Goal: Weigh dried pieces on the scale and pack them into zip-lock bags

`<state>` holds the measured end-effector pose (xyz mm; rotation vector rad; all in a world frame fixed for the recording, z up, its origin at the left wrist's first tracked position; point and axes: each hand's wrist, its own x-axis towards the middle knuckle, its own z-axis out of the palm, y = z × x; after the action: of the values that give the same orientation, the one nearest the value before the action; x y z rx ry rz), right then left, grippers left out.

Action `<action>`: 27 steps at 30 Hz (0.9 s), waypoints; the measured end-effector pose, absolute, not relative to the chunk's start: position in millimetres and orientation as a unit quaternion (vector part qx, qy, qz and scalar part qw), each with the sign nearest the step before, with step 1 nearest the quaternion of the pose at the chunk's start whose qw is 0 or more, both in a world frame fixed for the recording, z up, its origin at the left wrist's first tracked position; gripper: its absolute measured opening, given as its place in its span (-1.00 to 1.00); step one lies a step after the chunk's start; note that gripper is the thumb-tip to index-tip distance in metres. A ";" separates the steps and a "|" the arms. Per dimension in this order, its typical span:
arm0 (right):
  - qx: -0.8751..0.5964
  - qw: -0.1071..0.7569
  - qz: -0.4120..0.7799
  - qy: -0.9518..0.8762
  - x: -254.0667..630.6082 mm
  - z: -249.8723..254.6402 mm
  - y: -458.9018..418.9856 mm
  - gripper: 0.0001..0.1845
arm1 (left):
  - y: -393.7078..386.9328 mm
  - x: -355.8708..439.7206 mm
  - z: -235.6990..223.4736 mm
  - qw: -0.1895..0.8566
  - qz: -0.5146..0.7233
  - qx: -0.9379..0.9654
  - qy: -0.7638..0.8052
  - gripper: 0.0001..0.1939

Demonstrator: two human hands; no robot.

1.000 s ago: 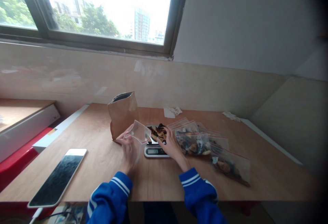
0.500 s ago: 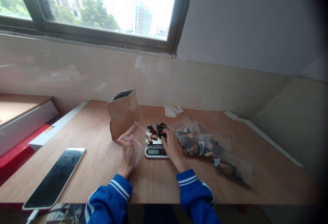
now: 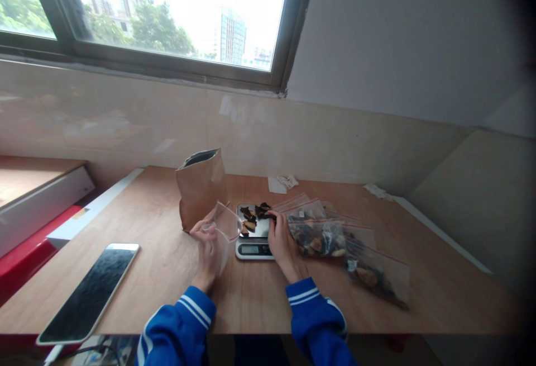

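Observation:
My left hand [image 3: 208, 248] holds a small clear zip bag [image 3: 226, 223] open, just left of a small white kitchen scale [image 3: 253, 242]. Dark and tan dried pieces [image 3: 253, 216] lie on the scale's platform. My right hand [image 3: 280, 238] rests at the scale's right side, its fingers pinched on a dark piece at the platform's edge. An open brown paper bag [image 3: 200, 187] stands upright behind my left hand.
Several filled clear zip bags [image 3: 335, 237] with red seals lie right of the scale. A tablet [image 3: 90, 290] lies face up at the front left of the wooden table [image 3: 439, 276]. Crumpled paper scraps [image 3: 282, 182] sit near the back wall. A red surface [image 3: 25, 257] is at the left.
My right hand has drawn back from the pile to the platform's right edge, with its fingers closed on a piece. The clear bag in my left hand has dipped slightly.

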<state>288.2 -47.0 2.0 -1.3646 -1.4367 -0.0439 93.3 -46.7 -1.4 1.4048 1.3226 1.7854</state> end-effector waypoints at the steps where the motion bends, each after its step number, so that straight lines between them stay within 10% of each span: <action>1: -0.573 0.559 -0.011 -0.599 284.7 9.3 -48.1 -0.75 | -46.6 93.5 -1.8 0.252 0.654 0.524 0.484 -0.60; 10: -0.496 0.486 0.018 -0.720 238.7 95.6 -72.7 -0.68 | -52.5 98.9 5.0 0.260 0.636 0.568 0.453 -0.57; 27: -0.469 0.300 0.007 -0.831 215.9 112.4 -74.1 -0.67 | -50.0 94.8 -1.8 0.241 0.590 0.623 0.454 -0.45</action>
<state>215.9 -74.1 112.4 -1.2438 -2.2061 0.0180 94.8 -50.0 -1.8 1.7047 1.2408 1.6131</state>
